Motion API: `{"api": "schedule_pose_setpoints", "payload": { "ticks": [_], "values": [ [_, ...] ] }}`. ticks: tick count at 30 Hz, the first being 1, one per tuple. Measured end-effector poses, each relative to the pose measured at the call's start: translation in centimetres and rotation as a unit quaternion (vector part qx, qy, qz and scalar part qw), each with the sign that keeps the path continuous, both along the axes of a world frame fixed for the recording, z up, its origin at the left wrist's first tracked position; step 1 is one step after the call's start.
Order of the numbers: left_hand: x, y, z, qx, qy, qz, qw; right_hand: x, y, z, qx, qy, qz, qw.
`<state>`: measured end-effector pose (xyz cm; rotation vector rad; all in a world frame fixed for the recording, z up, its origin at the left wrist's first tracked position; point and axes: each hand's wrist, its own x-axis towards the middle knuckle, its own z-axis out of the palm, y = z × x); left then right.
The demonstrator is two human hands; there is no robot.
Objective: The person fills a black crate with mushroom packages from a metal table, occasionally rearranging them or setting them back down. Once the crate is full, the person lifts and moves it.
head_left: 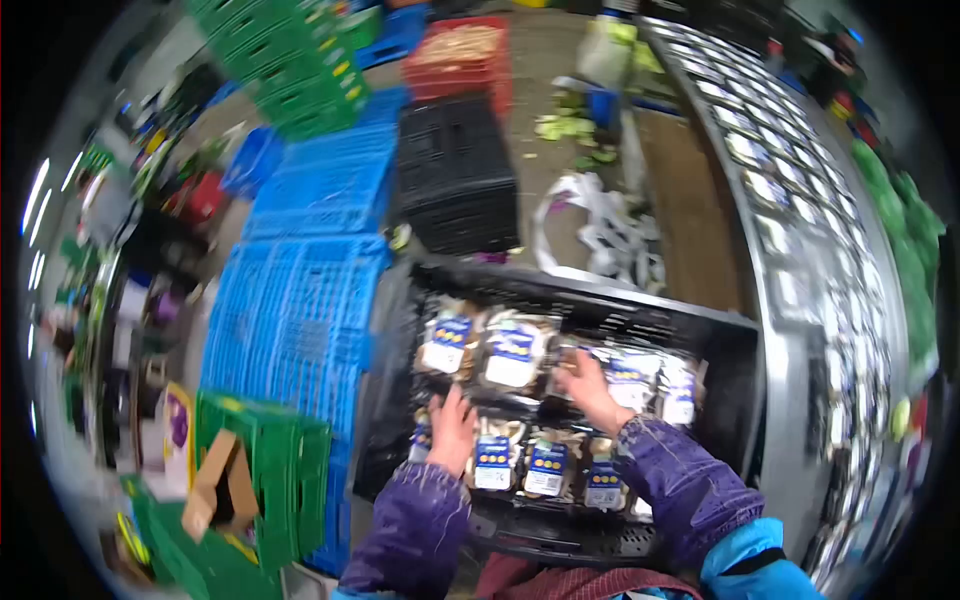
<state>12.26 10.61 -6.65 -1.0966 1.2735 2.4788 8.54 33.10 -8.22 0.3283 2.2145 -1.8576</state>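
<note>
Below me a black crate [735, 375] holds two rows of clear-wrapped packs with blue and white labels. My left hand [453, 432] reaches into its left part, fingers apart, over the gap between a back-row pack [448, 340] and a front-row pack [495, 455]. My right hand [588, 385] is at the back row, between a labelled pack [515, 352] and another pack [630, 375]. Its fingers are bent against a wrapped pack; blur hides whether they grip it. Purple sleeves cover both forearms.
Blue pallets [290, 310] and green crates [265, 470] stand left. Behind are a black crate stack [455, 170] and a red crate [500, 75]. A metal table [745, 230] full of packs runs along the right. A person [110, 210] is far left.
</note>
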Motion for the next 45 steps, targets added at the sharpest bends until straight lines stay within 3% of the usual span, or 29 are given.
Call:
{"api": "schedule_pose_setpoints", "payload": {
  "ticks": [1,2,3,5,7,9,12,14,15,16,17,19,21,23,24,26,27,28,29,30,31,32,33,35,37,38,40,41,45],
  "values": [
    [1.4,-0.4,-0.3,-0.001,0.021,-0.095,0.995,0.7,0.4,3.2,0.017,-0.059,0.02,0.998],
    [1.9,0.6,0.1,0.056,-0.04,-0.005,0.998,1.9,0.8,2.2,-0.039,0.013,-0.002,0.999],
    [3.0,0.8,-0.8,0.08,-0.04,-0.045,0.995,2.8,1.8,6.5,-0.064,-0.094,0.003,0.994],
    [4.1,2.4,0.0,0.066,-0.1,-0.105,0.987,6.0,4.3,8.3,-0.112,-0.007,-0.04,0.993],
    [4.2,5.0,2.3,0.074,-0.093,-0.146,0.982,9.0,8.5,13.2,-0.062,0.053,-0.038,0.996],
    [3.0,10.0,5.4,0.051,-0.053,-0.202,0.977,12.4,13.8,16.0,-0.041,0.011,-0.071,0.997],
    [1.5,18.7,9.2,0.074,0.048,-0.332,0.939,18.7,21.6,17.4,-0.084,0.082,-0.263,0.958],
    [1.7,26.1,12.5,0.082,0.086,-0.408,0.905,23.9,27.6,14.8,-0.049,0.048,-0.435,0.898],
    [2.0,30.0,14.2,0.077,0.109,-0.452,0.882,26.2,30.6,13.6,0.03,0.096,-0.484,0.869],
    [2.0,33.6,14.7,0.097,0.12,-0.495,0.855,28.1,32.8,14.0,0.001,0.056,-0.542,0.838],
    [1.8,37.4,14.2,0.116,0.131,-0.535,0.827,29.4,34.9,14.2,-0.027,0.015,-0.594,0.804],
    [0.7,44.7,10.7,0.065,0.126,-0.587,0.797,31.1,38.0,13.2,-0.048,0.002,-0.58,0.813],
    [-0.3,52.0,7.5,-0.012,0.138,-0.564,0.814,31.0,40.3,12.5,-0.065,-0.015,-0.565,0.822],
    [0.9,56.4,11.4,-0.077,0.079,-0.521,0.846,30.2,41.9,12.6,-0.124,-0.078,-0.542,0.828],
    [0.6,57.5,9.9,-0.096,0.204,-0.567,0.792,29.9,42.8,11.3,-0.14,-0.037,-0.526,0.838],
    [-0.2,61.6,4.2,-0.139,0.302,-0.562,0.757,28.7,42.8,12.1,-0.115,-0.045,-0.536,0.835],
    [0.2,64.0,2.0,-0.167,0.278,-0.519,0.791,28.1,42.4,12.5,-0.093,-0.049,-0.553,0.827],
    [1.3,64.3,1.4,-0.244,0.35,-0.463,0.777,27.9,42.5,12.5,-0.064,-0.046,-0.537,0.84],
    [2.6,64.0,3.2,-0.187,0.361,-0.443,0.799,28.3,43.7,10.6,-0.057,-0.054,-0.506,0.859],
    [3.5,64.1,2.6,-0.224,0.386,-0.404,0.798,28.4,43.5,10.7,-0.042,-0.055,-0.506,0.86],
    [4.2,63.3,4.0,-0.23,0.376,-0.424,0.791,28.5,42.7,11.4,-0.045,-0.041,-0.505,0.861],
    [5.5,61.1,8.4,-0.238,0.312,-0.471,0.79,28.8,41.8,12.8,-0.055,-0.031,-0.504,0.861],
    [5.7,60.9,7.8,-0.226,0.316,-0.48,0.787,29.5,42.2,11.2,-0.02,-0.012,-0.526,0.85],
    [7.0,58.4,11.0,-0.17,0.252,-0.484,0.821,30.6,42.1,10.8,-0.025,-0.029,-0.531,0.846],
    [7.9,57.4,10.1,-0.05,0.217,-0.443,0.869,31.6,41.1,11.2,-0.111,0.025,-0.515,0.85],
    [7.9,55.9,11.0,0.008,0.209,-0.443,0.872,31.2,39.4,13.1,-0.099,0.017,-0.536,0.838],
    [7.8,52.7,12.9,0.113,0.189,-0.433,0.874,31.1,37.8,14.7,-0.102,0.074,-0.485,0.865],
    [7.4,50.4,14.0,0.112,0.19,-0.425,0.878,30.7,36.8,15.8,-0.113,0.1,-0.457,0.876],
    [5.5,39.3,15.4,0.259,0.207,-0.293,0.897,27.0,31.7,17.6,-0.131,0.102,-0.365,0.916]
  ]
}}
